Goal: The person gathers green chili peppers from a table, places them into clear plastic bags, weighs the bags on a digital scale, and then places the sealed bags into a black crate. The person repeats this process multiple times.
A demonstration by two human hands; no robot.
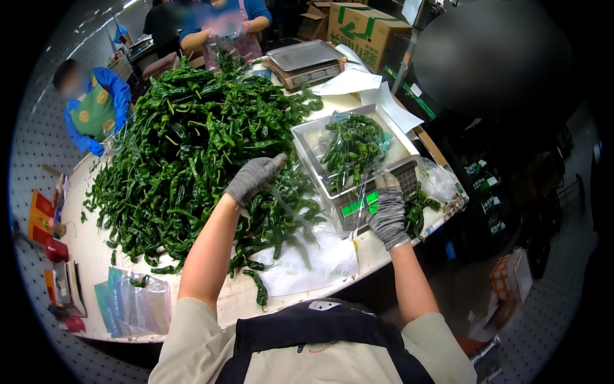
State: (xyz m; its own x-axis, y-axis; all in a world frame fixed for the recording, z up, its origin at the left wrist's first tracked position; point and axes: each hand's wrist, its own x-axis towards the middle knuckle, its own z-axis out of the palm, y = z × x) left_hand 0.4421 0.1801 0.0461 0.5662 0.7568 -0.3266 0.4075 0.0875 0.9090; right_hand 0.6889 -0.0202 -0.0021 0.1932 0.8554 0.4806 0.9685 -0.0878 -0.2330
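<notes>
A large heap of wrinkled green peppers (182,144) covers the table's left and middle. My left hand (256,177), in a grey knit glove, is at the heap's right side; whether it grips a pepper or film there is unclear. To its right, a clear plastic bag of green peppers (357,144) lies in the metal tray (307,158) of a digital scale with lit green displays (357,206). My gloved right hand (388,206) is at the scale's front right, its fingers closed on the bag's clear film. More peppers (415,216) lie right of that hand.
A second scale (304,60) stands at the back beside white paper sheets (352,81). Flat plastic bags (136,302) lie front left; a white sheet (307,269) lies in front of the heap. Crumpled clear plastic (436,180) is at the right. Two people in blue sleeves work across the table.
</notes>
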